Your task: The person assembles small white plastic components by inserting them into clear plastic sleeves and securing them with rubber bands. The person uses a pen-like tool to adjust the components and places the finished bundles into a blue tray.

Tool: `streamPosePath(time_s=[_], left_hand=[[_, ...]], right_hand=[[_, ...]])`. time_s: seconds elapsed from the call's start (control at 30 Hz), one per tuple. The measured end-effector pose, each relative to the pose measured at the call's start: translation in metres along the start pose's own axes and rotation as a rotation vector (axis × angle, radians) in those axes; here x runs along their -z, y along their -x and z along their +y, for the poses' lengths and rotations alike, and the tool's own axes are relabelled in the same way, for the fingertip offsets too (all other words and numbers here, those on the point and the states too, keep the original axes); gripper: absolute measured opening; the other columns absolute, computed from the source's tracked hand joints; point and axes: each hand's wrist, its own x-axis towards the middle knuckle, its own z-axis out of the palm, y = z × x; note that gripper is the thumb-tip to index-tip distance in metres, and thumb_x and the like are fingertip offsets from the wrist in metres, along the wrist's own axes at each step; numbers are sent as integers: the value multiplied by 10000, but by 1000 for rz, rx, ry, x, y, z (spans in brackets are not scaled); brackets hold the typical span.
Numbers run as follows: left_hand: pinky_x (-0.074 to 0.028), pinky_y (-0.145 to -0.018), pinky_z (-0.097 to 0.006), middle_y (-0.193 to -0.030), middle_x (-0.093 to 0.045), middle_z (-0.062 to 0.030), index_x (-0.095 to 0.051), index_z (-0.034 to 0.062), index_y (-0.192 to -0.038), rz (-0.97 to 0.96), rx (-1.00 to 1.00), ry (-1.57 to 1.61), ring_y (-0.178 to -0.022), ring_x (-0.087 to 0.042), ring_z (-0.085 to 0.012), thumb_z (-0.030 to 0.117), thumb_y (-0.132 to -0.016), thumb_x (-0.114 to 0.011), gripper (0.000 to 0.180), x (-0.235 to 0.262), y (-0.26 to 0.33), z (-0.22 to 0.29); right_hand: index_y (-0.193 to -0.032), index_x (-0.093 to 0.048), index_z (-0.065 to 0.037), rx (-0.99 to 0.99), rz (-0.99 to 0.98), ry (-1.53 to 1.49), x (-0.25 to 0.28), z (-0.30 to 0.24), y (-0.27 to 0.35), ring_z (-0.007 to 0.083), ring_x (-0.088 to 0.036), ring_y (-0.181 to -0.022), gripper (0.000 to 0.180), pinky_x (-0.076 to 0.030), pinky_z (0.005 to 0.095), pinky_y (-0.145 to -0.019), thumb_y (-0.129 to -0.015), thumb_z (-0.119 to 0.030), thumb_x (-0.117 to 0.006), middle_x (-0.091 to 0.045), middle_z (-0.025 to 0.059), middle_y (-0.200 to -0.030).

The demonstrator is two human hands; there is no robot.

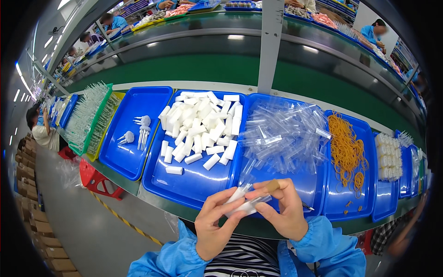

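blue-cuffed left hand (pixel 213 227), near, pinches two white cylinders (pixel 236 196) by near tray edges; right hand (pixel 287 211), tan cover (pixel 272 185) on finger, pinches clear sleeve (pixel 263 199) at one's end. farther, blue trays (pixel 158 179): white pile (pixel 200 117) left, clear pile (pixel 284 134) right, rubber bands (pixel 345 150) further right.

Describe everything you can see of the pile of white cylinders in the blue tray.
The white cylinders are short, plain and matte; whether they are foam or plastic can't be told. They lie loosely heaped at many angles, resting on one another and on the blue tray, densest toward its far side and thinning out toward the near side, where a few lie singly. Neither the left hand nor the right hand touches the pile.
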Motion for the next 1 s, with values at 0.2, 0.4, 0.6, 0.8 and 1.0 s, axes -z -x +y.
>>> streamPosePath(time_s=[0.2, 0.4, 0.6, 0.8, 1.0], left_hand=[[-419, -1093, -416, -1567, -210, -193, -444, -38, -1432, -125, 6, -29, -1427, -334, -309, -34, -933, -585, 519, -1, -8, 11], [-293, -1154, -455, -1584, -132, -274, -294, -3, -1528, -190, -7, 92, -1472, -214, -396, 233, -963, -645, 707, -12, -4, 9], [-370, -1121, -461, -1575, -186, -235, -303, 0, -1513, -217, 29, 211, -1452, -271, -375, 171, -978, -615, 643, -9, -5, 16], [-418, -1093, -453, -1494, -377, -219, -406, -35, -1380, -115, 173, 431, -1325, -481, -317, 80, -996, -552, 428, -3, -8, 12], [-476, -1056, -401, -1442, -417, -171, -493, -38, -1300, -254, 375, 632, -1288, -514, -292, -20, -961, -588, 353, 1, -14, 17]], right_hand=[[-1255, -527, -12, 342, -10, 788, 12, -30, -19, 314, -571, -1112, 594, -428, 429, -977, -761, -183, -809, -575, 156, -1303], [-1348, -511, -30, 428, 65, 1125, -8, -26, -20, 267, -545, -1209, 775, -340, 504, -1074, -727, -396, -796, -525, 113, -1363], [-1230, -573, -72, 533, 42, 1071, 0, -19, -18, 229, -628, -1083, 641, -344, 485, -1083, -697, -313, -834, -630, 55, -1185], [-1217, -569, -76, 473, -74, 689, 19, -15, -17, 257, -638, -1091, 701, -442, 436, -963, -648, -288, -919, -646, 81, -1194], [-1228, -578, -62, 497, -127, 561, 24, -5, -10, 319, -624, -1127, 709, -515, 395, -891, -640, -252, -925, -633, 113, -1220]])
